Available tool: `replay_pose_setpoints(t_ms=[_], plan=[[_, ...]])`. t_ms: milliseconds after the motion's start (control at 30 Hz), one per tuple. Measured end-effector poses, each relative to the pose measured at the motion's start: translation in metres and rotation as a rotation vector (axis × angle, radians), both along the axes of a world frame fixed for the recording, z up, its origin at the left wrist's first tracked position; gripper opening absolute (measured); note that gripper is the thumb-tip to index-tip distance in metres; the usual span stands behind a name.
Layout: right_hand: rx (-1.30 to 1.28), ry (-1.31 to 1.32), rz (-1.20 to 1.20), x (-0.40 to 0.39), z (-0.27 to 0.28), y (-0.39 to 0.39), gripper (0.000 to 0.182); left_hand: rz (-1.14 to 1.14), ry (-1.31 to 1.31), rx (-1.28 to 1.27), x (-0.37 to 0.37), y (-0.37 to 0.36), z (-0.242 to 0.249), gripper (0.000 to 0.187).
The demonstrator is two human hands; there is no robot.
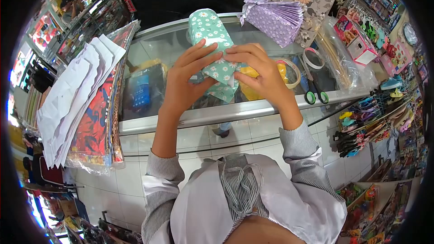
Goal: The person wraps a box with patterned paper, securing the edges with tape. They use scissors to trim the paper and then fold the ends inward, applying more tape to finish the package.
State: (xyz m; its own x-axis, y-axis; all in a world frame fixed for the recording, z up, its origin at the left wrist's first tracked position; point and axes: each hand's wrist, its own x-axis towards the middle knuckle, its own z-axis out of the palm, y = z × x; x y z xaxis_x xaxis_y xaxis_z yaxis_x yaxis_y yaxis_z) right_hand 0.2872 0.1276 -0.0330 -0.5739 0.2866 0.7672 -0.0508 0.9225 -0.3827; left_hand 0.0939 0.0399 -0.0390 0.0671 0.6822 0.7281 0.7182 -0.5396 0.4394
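A parcel in green daisy-print wrapping paper [209, 25] lies on the glass counter, its near end toward me with loose folds of paper. My left hand [190, 74] rests on the parcel's left side, fingers laid across the paper and thumb near the folded end. From the right, my right hand [260, 70] pinches the paper at that same end, thumb below and fingers above. A pale corner of the paper shows between them. Beside my right hand lie a roll of tape [293, 74] and scissors with green-ringed handles [312, 88].
A purple floral pleated wrapped gift [273, 20] and a larger grey-brown floral one [300, 0] stand at the back right. White paper sheets [74, 92] lie over printed packets at left. Another tape roll [313, 58] and a pink box [355, 40] sit at right. The counter has a metal edge [244, 110].
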Motion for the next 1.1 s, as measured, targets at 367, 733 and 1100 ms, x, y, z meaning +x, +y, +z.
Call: replay_pose_setpoints(t_ms=[367,733,1100], plan=[[-0.044,0.001,0.06,0.0,0.007,0.003,0.036,-0.125,-0.001,0.085,-0.006,0.002,-0.001,0.046],[0.043,0.044,0.019,-0.004,0.002,0.005,0.026,-0.14,-0.011,0.15,-0.005,0.002,0.001,0.039],[0.107,-0.022,0.034,0.002,0.017,-0.012,0.033,-0.147,-0.042,0.19,-0.004,0.003,-0.001,0.033]])
